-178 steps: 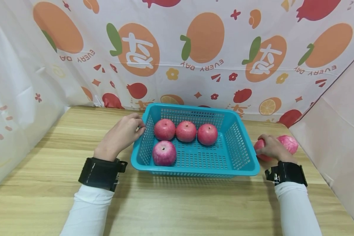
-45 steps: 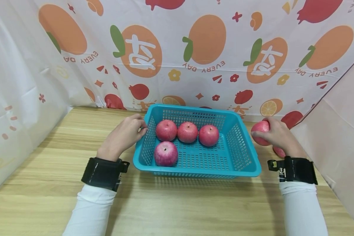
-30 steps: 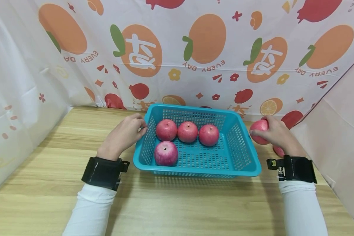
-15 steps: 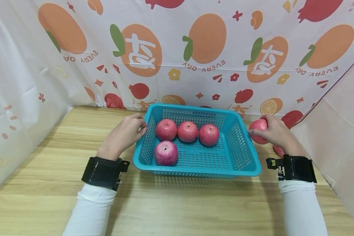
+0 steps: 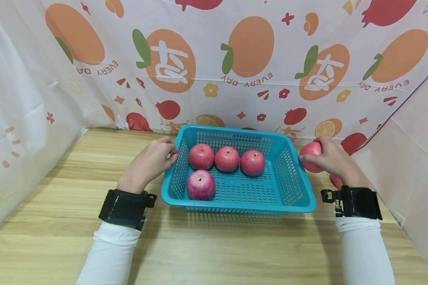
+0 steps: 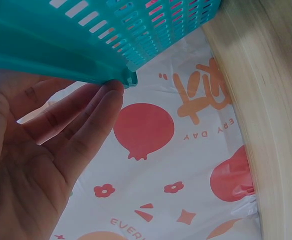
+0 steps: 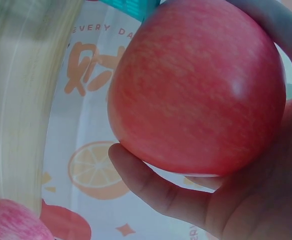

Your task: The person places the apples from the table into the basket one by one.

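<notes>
A blue plastic basket [image 5: 232, 209] stands in the middle of the wooden table. Inside it are three red apples [image 5: 226, 159] in a row and a purplish-red apple [image 5: 200, 185] near its front left corner. My left hand [image 5: 148, 162] holds the basket's left rim; its fingertips [image 6: 114, 95] meet the lip in the left wrist view. Just outside the right rim, my right hand [image 5: 333, 158] grips another red apple [image 5: 311, 156], fingers curled round it. In the right wrist view this apple [image 7: 196, 90] fills much of the picture.
One more pink-red apple [image 5: 336, 181] lies on the table behind my right wrist, mostly hidden. A fruit-printed cloth [image 5: 214, 59] hangs along the table's back edge, with plain cloth at the right. Black straps [image 5: 125, 209] circle both wrists.
Earlier my right hand was low beside the other apple at the right. It has since raised the red apple and moved it slightly left toward the basket. My left hand stays at the rim.
</notes>
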### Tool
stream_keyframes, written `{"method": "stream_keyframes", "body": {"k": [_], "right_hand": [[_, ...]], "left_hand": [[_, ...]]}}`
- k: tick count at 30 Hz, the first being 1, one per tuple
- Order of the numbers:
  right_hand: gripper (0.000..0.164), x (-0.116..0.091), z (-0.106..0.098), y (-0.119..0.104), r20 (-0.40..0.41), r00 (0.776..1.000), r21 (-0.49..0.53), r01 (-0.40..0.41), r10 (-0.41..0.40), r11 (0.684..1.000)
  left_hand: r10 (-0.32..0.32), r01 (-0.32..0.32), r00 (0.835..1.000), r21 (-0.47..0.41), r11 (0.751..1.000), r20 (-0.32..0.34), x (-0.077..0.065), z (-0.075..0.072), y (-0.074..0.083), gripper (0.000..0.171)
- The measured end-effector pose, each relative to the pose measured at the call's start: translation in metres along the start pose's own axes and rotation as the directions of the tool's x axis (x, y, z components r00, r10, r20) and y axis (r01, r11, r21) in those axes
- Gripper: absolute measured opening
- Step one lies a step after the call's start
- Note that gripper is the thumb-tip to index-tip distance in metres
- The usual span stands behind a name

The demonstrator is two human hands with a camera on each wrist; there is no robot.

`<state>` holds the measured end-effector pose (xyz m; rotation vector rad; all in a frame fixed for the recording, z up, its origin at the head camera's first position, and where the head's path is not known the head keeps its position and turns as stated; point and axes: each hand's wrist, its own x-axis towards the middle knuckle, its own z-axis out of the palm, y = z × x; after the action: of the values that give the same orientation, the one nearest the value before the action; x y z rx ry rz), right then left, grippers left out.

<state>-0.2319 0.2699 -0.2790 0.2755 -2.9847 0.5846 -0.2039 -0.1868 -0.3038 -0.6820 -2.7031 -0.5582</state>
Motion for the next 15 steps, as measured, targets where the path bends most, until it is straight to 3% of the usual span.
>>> {"method": "stream_keyframes", "body": {"k": [15], "right_hand": [[0.081,0.0002,-0.0012,-0.0050,0.006,1.000,-0.007,0.008,-0.008,1.000]], "left_hand": [[0.008,-0.008,1.000,0.002,1.000,-0.008,0.0002,0.0003,0.0004,0.010]]}}
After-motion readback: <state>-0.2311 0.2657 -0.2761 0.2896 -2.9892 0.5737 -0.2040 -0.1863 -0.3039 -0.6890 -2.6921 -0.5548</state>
